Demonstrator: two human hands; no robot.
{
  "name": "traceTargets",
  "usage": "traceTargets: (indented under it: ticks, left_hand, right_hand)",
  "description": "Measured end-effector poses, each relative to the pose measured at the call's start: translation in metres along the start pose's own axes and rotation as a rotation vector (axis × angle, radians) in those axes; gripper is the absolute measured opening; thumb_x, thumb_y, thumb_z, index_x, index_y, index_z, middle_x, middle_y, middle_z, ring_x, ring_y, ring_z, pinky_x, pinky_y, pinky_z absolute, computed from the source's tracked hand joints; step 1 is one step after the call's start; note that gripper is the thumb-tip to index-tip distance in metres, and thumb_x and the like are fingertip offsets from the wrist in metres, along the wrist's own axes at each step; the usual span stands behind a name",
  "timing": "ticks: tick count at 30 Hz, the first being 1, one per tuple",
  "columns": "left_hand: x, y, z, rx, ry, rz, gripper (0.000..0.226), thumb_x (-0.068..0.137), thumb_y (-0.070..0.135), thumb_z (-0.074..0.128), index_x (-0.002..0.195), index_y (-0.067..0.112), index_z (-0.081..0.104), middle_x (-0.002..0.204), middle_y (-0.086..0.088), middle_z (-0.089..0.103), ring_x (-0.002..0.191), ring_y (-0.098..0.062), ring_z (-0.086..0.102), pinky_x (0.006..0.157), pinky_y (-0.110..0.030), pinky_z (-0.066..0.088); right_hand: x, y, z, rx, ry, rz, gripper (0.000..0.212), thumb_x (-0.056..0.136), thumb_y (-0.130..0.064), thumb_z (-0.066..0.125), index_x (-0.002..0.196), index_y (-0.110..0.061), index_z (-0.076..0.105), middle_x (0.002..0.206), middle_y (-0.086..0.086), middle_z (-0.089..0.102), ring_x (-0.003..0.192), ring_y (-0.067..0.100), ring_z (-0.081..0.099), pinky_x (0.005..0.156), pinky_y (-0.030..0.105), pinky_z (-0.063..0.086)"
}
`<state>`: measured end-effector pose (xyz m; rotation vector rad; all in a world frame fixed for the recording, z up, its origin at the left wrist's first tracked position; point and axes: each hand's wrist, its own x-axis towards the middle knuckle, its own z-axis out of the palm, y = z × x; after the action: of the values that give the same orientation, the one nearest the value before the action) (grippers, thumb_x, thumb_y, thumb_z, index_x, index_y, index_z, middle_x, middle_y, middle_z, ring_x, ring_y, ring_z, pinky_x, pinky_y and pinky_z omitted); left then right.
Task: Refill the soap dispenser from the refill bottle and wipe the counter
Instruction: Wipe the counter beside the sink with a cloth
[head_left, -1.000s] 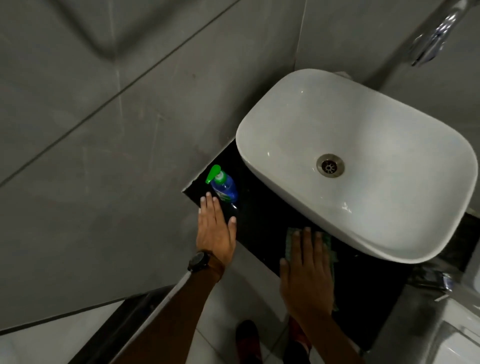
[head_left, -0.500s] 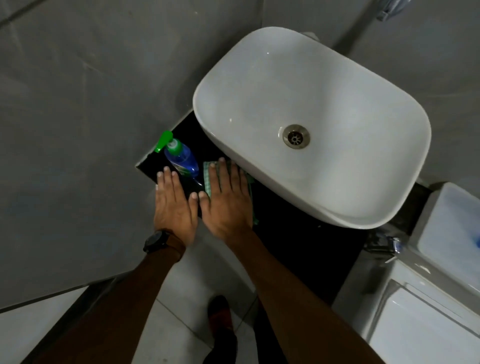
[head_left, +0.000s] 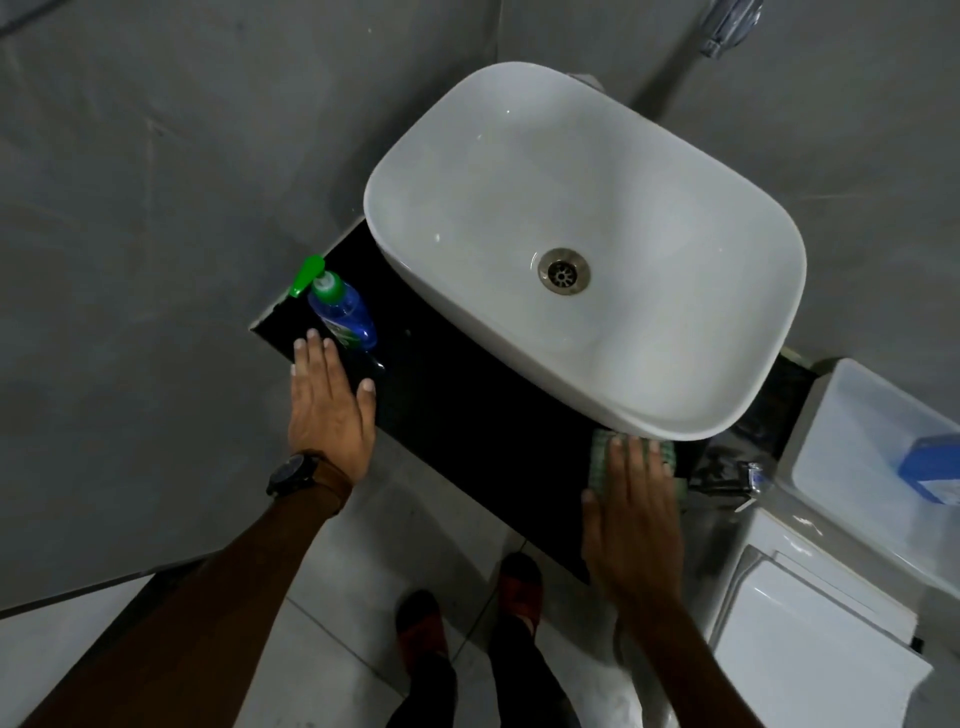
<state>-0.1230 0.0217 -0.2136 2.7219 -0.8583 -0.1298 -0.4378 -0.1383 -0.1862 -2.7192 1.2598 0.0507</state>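
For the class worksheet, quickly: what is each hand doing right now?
Left hand: open, flat on the counter beside the soap dispenser.
Right hand: open, pressing the cloth.

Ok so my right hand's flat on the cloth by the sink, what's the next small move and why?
Probably slide the cloth back left along the black counter toward the soap bottle. Your right hand presses it flat at the counter's right end, under the sink rim, so the stretch up to your left hand is the next part to wipe.
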Motion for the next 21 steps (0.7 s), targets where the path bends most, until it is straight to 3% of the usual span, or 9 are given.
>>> traceTargets:
  ticks: [4, 9, 11, 15, 21]
  left_hand:
    - [0.0, 0.0, -0.001, -0.005, -0.002, 0.005, 0.068, 0.101, 0.043, 0.014, 0.152, -0.001, 0.01, 0.163, -0.018, 0.004, 0.151, -0.031, 0.001, 0.123, -0.047, 0.01]
    - [-0.001, 0.002, 0.0, -0.003, 0.004, -0.006, 0.068, 0.101, 0.042, 0.014, 0.152, -0.001, 0.009, 0.163, -0.018, 0.004, 0.151, -0.03, 0.001, 0.123, -0.045, 0.01]
    - [0.0, 0.002, 0.001, 0.01, -0.003, -0.013, 0.067, 0.101, 0.042, 0.015, 0.152, -0.001, 0.01, 0.163, -0.018, 0.004, 0.151, -0.03, 0.001, 0.123, -0.045, 0.01]
    - [0.002, -0.001, 0.002, 0.019, -0.013, -0.014, 0.068, 0.1, 0.044, 0.013, 0.152, -0.001, 0.011, 0.163, -0.017, 0.004, 0.151, -0.029, 0.0, 0.123, -0.045, 0.009]
    - [0.003, -0.002, 0.003, 0.023, 0.002, -0.017, 0.068, 0.101, 0.043, 0.016, 0.153, 0.0, 0.011, 0.163, -0.016, 0.004, 0.151, -0.028, -0.001, 0.124, -0.043, 0.007]
  right_hand:
    - [0.033, 0.028, -0.005, -0.029, 0.047, 0.118, 0.053, 0.103, -0.034, 0.037, 0.135, 0.004, 0.054, 0.136, 0.031, 0.055, 0.131, 0.048, 0.046, 0.117, 0.059, 0.031]
    - [0.035, 0.017, 0.001, 0.0, 0.126, 0.248, 0.055, 0.1, -0.035, 0.037, 0.133, 0.007, 0.053, 0.138, 0.034, 0.053, 0.134, 0.05, 0.043, 0.12, 0.06, 0.027]
    - [0.015, -0.005, 0.004, 0.02, 0.137, 0.146, 0.061, 0.101, -0.037, 0.035, 0.145, 0.004, 0.045, 0.149, 0.031, 0.046, 0.142, 0.049, 0.037, 0.123, 0.058, 0.025]
    - [-0.012, -0.075, 0.014, 0.054, -0.024, -0.084, 0.071, 0.1, -0.047, 0.033, 0.161, -0.011, 0.025, 0.17, 0.014, 0.02, 0.157, 0.035, 0.018, 0.127, 0.048, 0.017]
    - [0.048, -0.157, 0.02, 0.128, -0.063, -0.31, 0.071, 0.101, -0.045, 0.039, 0.162, -0.015, 0.021, 0.171, 0.011, 0.017, 0.159, 0.029, 0.014, 0.129, 0.044, 0.014]
